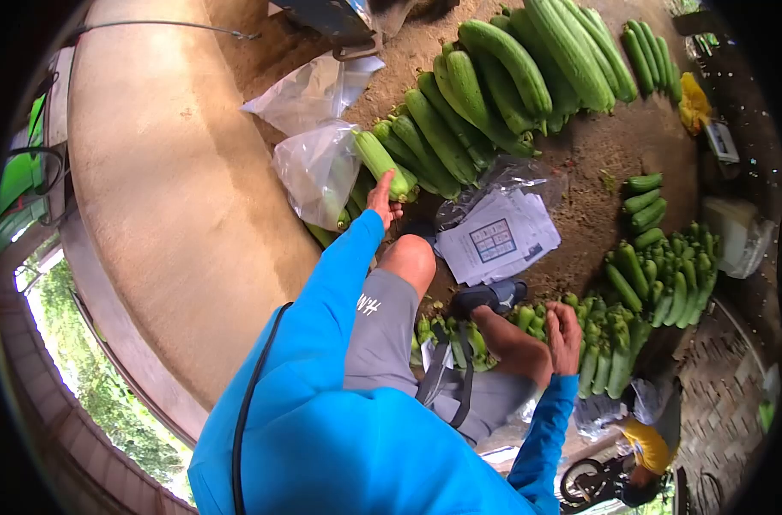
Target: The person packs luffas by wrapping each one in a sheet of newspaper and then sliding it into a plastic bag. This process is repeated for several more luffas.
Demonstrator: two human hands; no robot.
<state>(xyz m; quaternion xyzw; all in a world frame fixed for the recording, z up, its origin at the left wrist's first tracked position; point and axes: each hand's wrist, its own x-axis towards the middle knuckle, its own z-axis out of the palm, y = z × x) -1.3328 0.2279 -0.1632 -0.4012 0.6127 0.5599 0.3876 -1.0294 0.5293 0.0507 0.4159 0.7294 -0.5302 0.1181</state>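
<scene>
My left hand [384,202] has its fingers round the lower end of a light green gourd [374,158], beside a clear plastic bag [318,167]. Long green gourds [442,137] lie in a row just to the right of it. My right hand [564,336] is near my bent knee, above small green vegetables [592,322]; its fingers are curled, and whether anything is between them is hidden. Printed papers [498,236] lie on the ground between the two hands, with clear plastic at their upper edge.
Larger gourds [571,51] lie at the top. Cucumber-like vegetables [665,275] are piled at the right near a white container [734,236]. A yellow cloth or bag [693,103] is at the upper right. A person in yellow [646,446] and a motorbike [586,481] are at the lower right.
</scene>
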